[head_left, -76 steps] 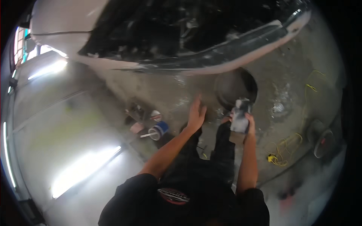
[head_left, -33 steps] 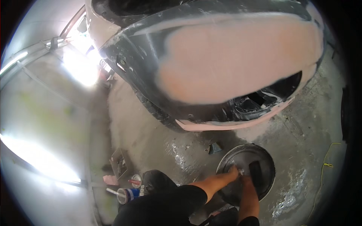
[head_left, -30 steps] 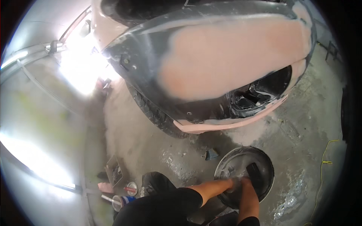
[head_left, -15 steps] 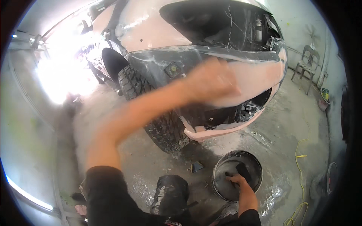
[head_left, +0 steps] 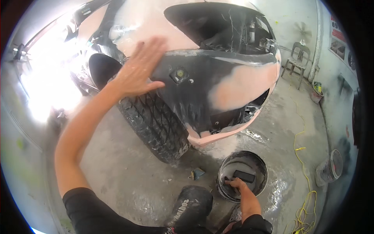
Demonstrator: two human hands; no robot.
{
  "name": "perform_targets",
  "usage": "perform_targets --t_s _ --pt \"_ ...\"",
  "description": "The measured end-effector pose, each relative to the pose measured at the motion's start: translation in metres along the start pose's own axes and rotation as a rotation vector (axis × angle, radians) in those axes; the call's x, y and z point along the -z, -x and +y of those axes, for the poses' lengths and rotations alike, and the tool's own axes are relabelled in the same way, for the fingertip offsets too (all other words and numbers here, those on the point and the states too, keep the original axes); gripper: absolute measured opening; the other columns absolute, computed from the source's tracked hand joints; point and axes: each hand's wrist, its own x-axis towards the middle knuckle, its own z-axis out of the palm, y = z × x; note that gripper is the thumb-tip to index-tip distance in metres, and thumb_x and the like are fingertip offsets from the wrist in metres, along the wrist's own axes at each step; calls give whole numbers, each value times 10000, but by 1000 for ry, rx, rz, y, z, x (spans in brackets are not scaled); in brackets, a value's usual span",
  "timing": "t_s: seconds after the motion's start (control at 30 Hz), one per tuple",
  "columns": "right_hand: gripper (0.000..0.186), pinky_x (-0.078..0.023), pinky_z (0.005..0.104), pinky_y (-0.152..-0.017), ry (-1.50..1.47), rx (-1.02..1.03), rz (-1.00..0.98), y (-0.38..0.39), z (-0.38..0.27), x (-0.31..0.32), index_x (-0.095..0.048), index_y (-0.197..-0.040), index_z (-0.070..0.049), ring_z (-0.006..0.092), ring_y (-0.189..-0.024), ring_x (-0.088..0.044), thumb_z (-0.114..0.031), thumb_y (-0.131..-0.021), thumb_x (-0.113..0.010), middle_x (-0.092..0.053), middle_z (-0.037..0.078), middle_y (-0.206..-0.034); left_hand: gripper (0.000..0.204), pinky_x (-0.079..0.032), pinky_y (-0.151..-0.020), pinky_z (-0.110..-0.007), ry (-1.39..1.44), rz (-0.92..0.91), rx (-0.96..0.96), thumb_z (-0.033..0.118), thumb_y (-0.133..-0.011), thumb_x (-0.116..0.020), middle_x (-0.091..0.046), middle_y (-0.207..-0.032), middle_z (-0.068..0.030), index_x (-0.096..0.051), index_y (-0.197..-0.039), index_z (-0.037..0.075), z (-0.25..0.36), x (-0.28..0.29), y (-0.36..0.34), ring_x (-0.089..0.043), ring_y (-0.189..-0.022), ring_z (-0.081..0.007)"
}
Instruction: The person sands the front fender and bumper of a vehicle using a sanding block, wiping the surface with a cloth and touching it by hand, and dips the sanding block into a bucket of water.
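Observation:
My left hand (head_left: 142, 70) is open with its fingers stretched out, at the left end of the car's dark front bumper (head_left: 194, 93). I cannot tell whether the palm touches the surface. Pale pink filler (head_left: 245, 87) covers the bumper's right part. Down to the right, my right hand (head_left: 236, 183) reaches into a black bucket (head_left: 263, 183) of greyish water. Its fingers are closed around something small and dark that I cannot make out. Beside that hand, a dark rectangular block (head_left: 244, 176) lies in the bucket.
A knobbly tyre (head_left: 152, 124) stands below my left arm. A small dark scrap (head_left: 197, 173) lies on the wet floor left of the bucket. Yellow cord (head_left: 300, 149) trails on the right, near a pale bucket (head_left: 330, 167). A plastic chair (head_left: 298, 60) stands at the back right.
My left hand has moved from the bumper's pink area up and left to its left end. The right hand stays in the bucket; the block beside it has turned more level.

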Motion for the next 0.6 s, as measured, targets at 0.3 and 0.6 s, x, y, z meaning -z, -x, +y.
perform_targets --t_s 0.3,0.6 --pt "886 -440 516 -1165 -485 -210 107 77 -23 63 -485 -1628 -85 385 -1452 -527 -582 -949 -761 -532 196 -1615 1082 -103 -1350 -531 104 161 -151 755 -962 -538 -180 -1799 -152 -222 -1716 46 42 -10 -55 -125 -1674 -304" --pt "701 -481 401 -1103 -382 204 741 225 -45 211 -569 -1553 -39 268 -1273 -642 -376 -973 -771 -712 167 -1367 1096 -165 -1345 -539 130 156 26 621 -908 -699 -224 -1788 -137 -213 -1714 60 -19 -9 61 -187 -1657 -340"
